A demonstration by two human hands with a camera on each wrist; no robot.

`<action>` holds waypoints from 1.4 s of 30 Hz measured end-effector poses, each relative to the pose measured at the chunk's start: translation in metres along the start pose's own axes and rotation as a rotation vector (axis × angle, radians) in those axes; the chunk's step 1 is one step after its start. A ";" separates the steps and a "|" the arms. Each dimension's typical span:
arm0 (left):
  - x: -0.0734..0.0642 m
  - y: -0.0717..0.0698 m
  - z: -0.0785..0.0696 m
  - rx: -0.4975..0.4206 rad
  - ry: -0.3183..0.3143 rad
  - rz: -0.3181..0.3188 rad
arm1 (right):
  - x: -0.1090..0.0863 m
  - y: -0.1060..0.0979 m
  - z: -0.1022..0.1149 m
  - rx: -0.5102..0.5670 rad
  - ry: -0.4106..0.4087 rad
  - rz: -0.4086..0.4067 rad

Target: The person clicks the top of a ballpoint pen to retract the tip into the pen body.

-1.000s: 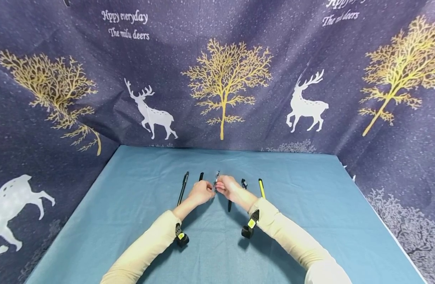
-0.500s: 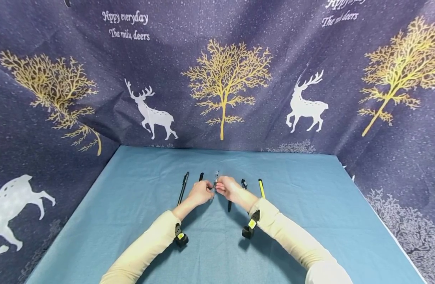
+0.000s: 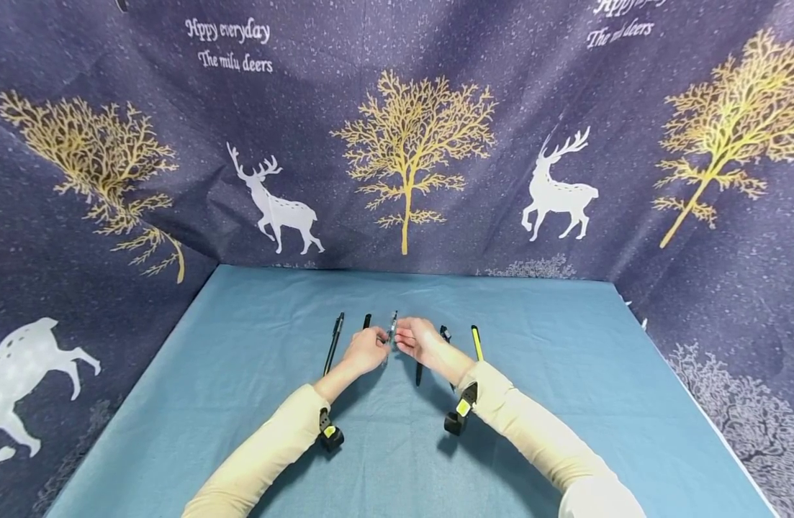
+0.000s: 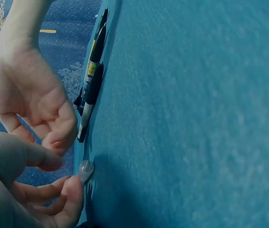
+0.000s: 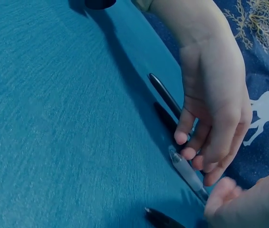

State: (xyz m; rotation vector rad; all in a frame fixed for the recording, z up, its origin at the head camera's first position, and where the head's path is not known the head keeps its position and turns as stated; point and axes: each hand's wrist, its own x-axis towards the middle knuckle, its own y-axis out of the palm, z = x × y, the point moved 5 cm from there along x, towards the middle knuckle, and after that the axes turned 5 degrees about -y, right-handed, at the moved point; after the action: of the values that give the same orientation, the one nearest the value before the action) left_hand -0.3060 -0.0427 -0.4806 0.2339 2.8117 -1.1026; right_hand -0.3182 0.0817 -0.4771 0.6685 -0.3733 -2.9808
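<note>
Loosely curled, fingers [image 5: 223, 137] apart: my left hand [image 3: 365, 350] and right hand [image 3: 419, 339] flanked a clear pen [image 5: 187, 171] on the blue worktop [image 3: 384, 467].

Clear pen [image 3: 393, 328]: long, thin and see-through, with a pointy end
Pen's place: between the left hand [image 3: 366, 350] and the right hand [image 3: 421, 340], very close to both
Pen's lean: far end a little to the right
Pen's height: low, on or just above the blue surface [image 3: 397, 460]

clear pen [image 5: 187, 172]: glossy plastic | tablecloth [image 3: 241, 345]: matt cloth | backdrop [image 3: 464, 241]: cloth
</note>
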 end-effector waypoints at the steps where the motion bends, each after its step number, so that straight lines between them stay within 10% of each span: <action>1: 0.000 0.000 -0.002 -0.001 0.012 -0.009 | 0.000 -0.001 0.001 0.008 -0.007 0.011; 11: 0.000 0.006 -0.013 -0.036 0.157 -0.034 | 0.000 -0.011 0.006 0.051 -0.047 0.036; 26: -0.001 0.022 -0.018 -0.079 0.159 0.150 | 0.008 -0.034 0.009 -0.060 -0.114 -0.107; 42: -0.001 0.039 -0.023 -0.033 0.154 0.101 | 0.007 -0.039 0.007 -0.202 -0.176 -0.118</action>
State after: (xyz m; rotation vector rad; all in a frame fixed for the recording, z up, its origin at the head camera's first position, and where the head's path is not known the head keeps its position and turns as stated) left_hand -0.2987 0.0014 -0.4894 0.4712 2.9114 -1.0592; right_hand -0.3280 0.1197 -0.4840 0.4238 -0.0396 -3.1405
